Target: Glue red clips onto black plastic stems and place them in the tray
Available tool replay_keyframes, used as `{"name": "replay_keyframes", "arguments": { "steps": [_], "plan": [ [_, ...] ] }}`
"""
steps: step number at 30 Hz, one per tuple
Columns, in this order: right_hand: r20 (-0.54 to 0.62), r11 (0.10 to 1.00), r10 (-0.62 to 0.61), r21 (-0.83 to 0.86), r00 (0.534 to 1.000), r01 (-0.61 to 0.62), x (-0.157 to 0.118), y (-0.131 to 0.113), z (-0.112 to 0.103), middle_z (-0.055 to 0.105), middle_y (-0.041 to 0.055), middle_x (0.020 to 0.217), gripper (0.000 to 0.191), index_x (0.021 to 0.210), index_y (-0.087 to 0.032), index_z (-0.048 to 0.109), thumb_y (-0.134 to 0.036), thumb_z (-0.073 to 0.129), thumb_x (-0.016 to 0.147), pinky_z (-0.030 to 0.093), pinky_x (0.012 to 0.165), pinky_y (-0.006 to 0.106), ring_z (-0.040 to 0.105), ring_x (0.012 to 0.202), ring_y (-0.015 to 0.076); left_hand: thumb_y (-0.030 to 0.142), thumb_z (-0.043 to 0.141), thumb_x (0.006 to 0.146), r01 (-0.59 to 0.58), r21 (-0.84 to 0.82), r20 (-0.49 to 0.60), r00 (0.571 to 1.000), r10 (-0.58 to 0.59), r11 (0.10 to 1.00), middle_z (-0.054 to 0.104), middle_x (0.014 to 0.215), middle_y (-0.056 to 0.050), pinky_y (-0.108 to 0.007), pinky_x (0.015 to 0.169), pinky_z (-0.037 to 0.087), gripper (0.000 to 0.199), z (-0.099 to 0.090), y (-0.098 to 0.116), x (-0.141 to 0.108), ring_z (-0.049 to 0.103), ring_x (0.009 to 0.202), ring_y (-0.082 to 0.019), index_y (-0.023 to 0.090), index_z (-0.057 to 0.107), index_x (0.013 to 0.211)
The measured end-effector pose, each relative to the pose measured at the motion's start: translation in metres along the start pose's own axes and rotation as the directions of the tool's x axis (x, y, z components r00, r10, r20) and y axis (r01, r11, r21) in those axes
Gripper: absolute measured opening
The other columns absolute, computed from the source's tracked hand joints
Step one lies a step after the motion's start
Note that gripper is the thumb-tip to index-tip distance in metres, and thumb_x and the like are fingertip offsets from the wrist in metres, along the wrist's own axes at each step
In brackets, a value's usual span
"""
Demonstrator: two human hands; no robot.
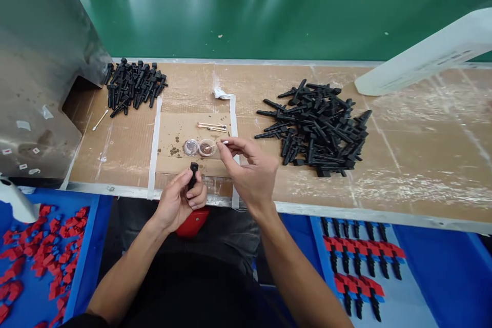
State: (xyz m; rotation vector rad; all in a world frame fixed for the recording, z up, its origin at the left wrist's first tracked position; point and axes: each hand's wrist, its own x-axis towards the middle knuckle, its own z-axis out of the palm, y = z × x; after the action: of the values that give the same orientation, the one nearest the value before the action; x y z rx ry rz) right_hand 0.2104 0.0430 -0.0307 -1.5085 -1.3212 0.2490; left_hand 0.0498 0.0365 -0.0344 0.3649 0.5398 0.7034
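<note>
My left hand (183, 196) is closed around a small black part (193, 174), held upright near the table's front edge. In a pinch, my right hand (251, 169) holds a thin cotton swab (215, 146), its far end at a small round clear cup (206, 147). A second small round container (190, 147) touches that cup on the left. Behind them several used swabs (211, 126) lie on a cardboard sheet (177, 123) with dark spots. A large pile of black parts (319, 128) sits to the right, and a smaller black pile (134, 84) at the back left.
A lone swab (100, 120) lies at the left beside a metal housing (34, 72). Behind the table runs a green belt (246, 10). A white panel (426, 54) leans at the right. Below are a blue bin of red parts (49, 251) and a tray with red-and-black pieces (357, 256).
</note>
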Motion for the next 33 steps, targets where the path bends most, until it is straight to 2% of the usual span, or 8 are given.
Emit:
{"name": "replay_keyframes", "arguments": {
  "steps": [6,14,20,26,33],
  "plan": [
    [-0.011,1.0,-0.028,-0.008,1.0,0.028,-0.001,0.0,0.0,0.073,0.0044,0.085,0.008,0.094,-0.019,0.071,-0.021,0.066,0.087,0.056,0.07,0.031,0.066,0.071,0.015,0.028,0.038,0.099,-0.023,0.009,-0.019,1.0,0.024,1.0,0.028,0.057,0.006,-0.021,0.049,0.023,0.025,0.003,0.0,-0.001,0.027,0.048,-0.007,0.015,0.054,0.085],
    [-0.047,0.999,0.027,0.031,0.999,-0.026,-0.004,0.005,0.001,0.074,0.0032,0.084,0.009,0.094,-0.02,0.071,-0.022,0.068,0.085,0.057,0.071,0.032,0.068,0.072,0.0164,0.027,0.036,0.1,-0.027,0.001,-0.011,1.0,0.027,1.0,0.029,0.056,0.006,-0.022,0.05,0.021,0.025,0.001,-0.004,-0.002,0.027,0.048,-0.007,0.015,0.054,0.085],
    [-0.026,1.0,0.002,0.005,1.0,-0.002,-0.001,0.003,-0.001,0.074,0.003,0.084,0.008,0.092,-0.019,0.071,-0.02,0.069,0.084,0.056,0.069,0.03,0.067,0.069,0.0151,0.027,0.035,0.1,-0.034,0.006,-0.013,0.999,0.034,0.999,0.029,0.056,0.006,-0.022,0.05,0.021,0.026,0.002,-0.003,-0.003,0.026,0.048,-0.008,0.015,0.053,0.085],
    [-0.122,0.992,0.096,0.096,0.988,-0.084,-0.004,0.001,0.0,0.075,0.0026,0.084,0.009,0.09,-0.019,0.072,-0.022,0.072,0.081,0.058,0.07,0.031,0.07,0.071,0.0166,0.027,0.037,0.1,-0.035,-0.01,-0.019,0.999,0.035,0.999,0.029,0.056,0.006,-0.022,0.05,0.02,0.025,0.001,-0.005,-0.002,0.026,0.048,-0.008,0.015,0.054,0.086],
    [-0.211,0.976,0.156,0.187,0.965,-0.116,-0.007,-0.011,-0.005,0.075,0.0012,0.082,0.011,0.089,-0.019,0.073,-0.02,0.075,0.079,0.061,0.067,0.03,0.071,0.068,0.0161,0.029,0.038,0.099,-0.018,-0.028,-0.017,1.0,0.017,0.999,0.028,0.056,0.006,-0.022,0.051,0.02,0.025,-0.002,-0.006,-0.002,0.025,0.049,-0.008,0.015,0.054,0.086]
  ]
}}
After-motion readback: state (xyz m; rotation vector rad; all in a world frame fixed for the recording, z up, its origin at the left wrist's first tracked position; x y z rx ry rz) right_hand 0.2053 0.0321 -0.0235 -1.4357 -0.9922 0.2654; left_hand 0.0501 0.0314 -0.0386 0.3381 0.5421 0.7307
